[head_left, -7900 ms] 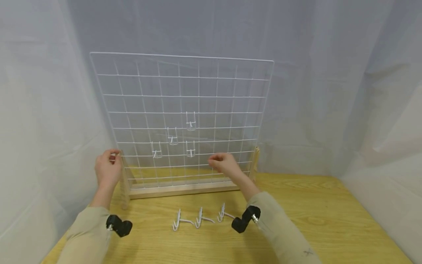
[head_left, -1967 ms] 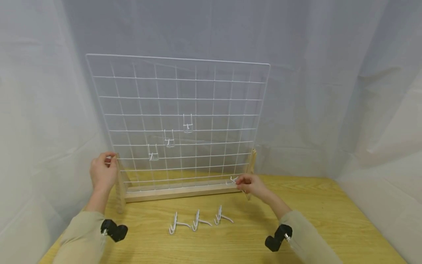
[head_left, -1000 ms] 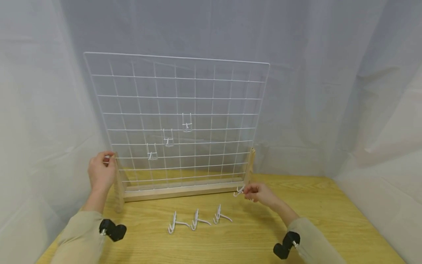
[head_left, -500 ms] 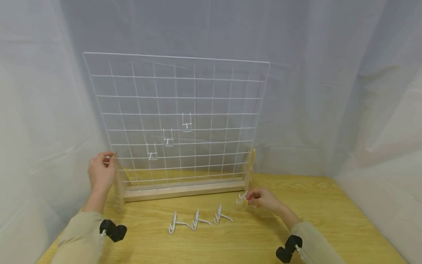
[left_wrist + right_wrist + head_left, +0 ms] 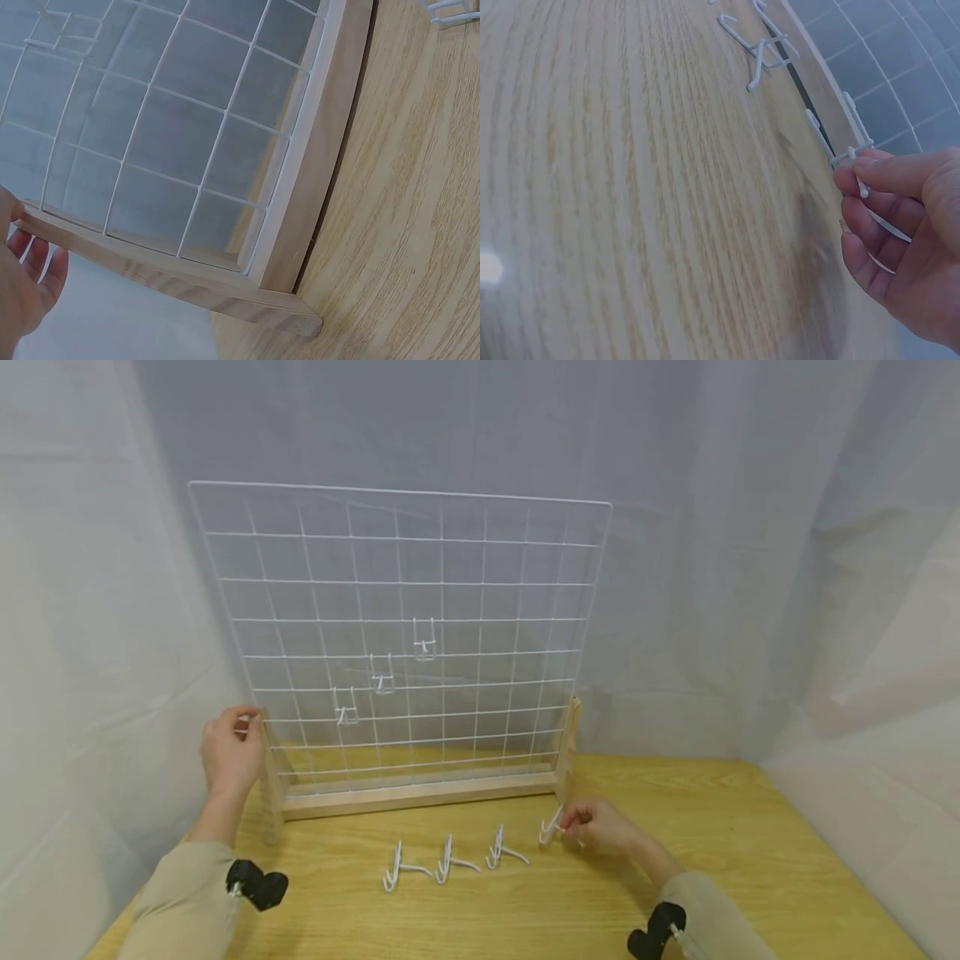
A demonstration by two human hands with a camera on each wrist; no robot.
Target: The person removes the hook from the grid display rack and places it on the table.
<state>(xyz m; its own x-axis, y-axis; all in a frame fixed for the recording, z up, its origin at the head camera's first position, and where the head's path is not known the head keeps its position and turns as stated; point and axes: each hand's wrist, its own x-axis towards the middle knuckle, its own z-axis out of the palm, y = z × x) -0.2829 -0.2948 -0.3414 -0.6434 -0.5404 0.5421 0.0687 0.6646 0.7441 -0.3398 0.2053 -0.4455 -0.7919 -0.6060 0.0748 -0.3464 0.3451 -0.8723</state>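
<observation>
In the head view my left hand (image 5: 231, 756) grips the top of the left post of a wooden stand (image 5: 420, 797). The left wrist view has the fingertips (image 5: 54, 274) against that post (image 5: 165, 281). A white wire grid (image 5: 442, 583) stands upright in the stand. Between thumb and fingertips, my right hand (image 5: 606, 828) pinches a white wire grid hook (image 5: 551, 825), low over the table in front of the stand's right end. Its two bent ends (image 5: 823, 136) point away from the palm.
Three similar hooks (image 5: 447, 860) lie in a row on the wood-grain table (image 5: 712, 860), left of the right hand. Three more hooks (image 5: 382, 681) hang on the grid along a diagonal. White sheeting (image 5: 697, 610) encloses the back and sides.
Four hooks hung on the grid at first; the lower right one is now in my right hand. That hand has come down and rightward toward the table. The left hand keeps its hold.
</observation>
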